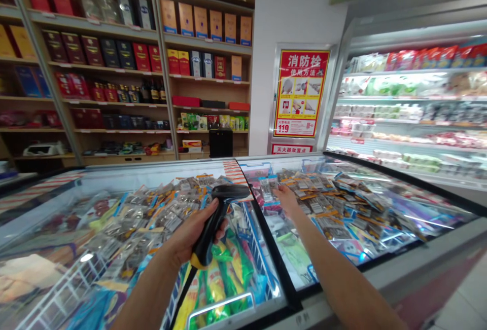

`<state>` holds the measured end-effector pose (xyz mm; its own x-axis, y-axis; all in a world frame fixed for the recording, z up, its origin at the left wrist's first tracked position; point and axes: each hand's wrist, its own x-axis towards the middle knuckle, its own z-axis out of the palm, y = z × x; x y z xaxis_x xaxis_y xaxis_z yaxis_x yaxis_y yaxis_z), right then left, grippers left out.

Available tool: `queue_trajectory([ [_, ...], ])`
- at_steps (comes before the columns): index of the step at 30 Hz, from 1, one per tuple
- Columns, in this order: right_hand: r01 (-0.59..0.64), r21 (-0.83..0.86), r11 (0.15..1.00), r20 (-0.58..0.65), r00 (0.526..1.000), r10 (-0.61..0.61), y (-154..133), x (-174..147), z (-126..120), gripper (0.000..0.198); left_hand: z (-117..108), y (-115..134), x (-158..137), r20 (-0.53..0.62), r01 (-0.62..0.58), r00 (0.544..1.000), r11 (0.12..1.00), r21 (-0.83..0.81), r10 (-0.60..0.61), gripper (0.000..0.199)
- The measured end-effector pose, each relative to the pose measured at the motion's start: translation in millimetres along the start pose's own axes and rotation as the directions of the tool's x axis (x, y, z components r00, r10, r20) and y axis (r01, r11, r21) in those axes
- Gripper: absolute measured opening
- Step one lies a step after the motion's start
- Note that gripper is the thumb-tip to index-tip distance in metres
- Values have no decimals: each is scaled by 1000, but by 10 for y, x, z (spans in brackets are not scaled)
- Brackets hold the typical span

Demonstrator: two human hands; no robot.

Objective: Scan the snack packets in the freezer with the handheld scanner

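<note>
My left hand is wrapped round the handle of a black and yellow barcode scanner. The scanner's head points right, toward my other hand, and a dark cable runs down from the grip. My right hand reaches out above the freezer's right side, its fingers pinching the edge of a small blue-edged packet with a printed label. Many similar small packets are spread to the right of that hand. More packets lie to the left of the scanner.
A chest freezer with glass lids and dark frames fills the foreground. Below the left glass are yellow and green bags in a wire basket. Shelves of boxes stand behind. A lit refrigerated display is at right, beside a red sign.
</note>
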<state>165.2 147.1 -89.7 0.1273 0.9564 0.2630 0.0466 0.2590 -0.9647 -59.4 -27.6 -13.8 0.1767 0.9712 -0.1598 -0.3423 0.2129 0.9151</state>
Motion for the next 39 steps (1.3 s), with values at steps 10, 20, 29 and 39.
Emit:
queue_trajectory([
  [10, -26, -85, 996, 45, 999, 30, -75, -51, 30, 19, -14, -10, 16, -27, 6, 1000, 1000, 5, -5, 32],
  [20, 52, -155, 987, 58, 997, -43, -54, -19, 9, 22, -19, 7, 0, 41, 23, 999, 999, -31, -21, 34],
  [29, 146, -77, 986, 22, 989, -145, 88, 101, -14, 18, -61, 50, -31, 137, 42, 990, 990, -135, -23, 36],
  [39, 114, -343, 933, -81, 985, -150, 150, 179, -78, 27, -20, 24, 19, -47, -41, 998, 999, 0, 41, 33],
])
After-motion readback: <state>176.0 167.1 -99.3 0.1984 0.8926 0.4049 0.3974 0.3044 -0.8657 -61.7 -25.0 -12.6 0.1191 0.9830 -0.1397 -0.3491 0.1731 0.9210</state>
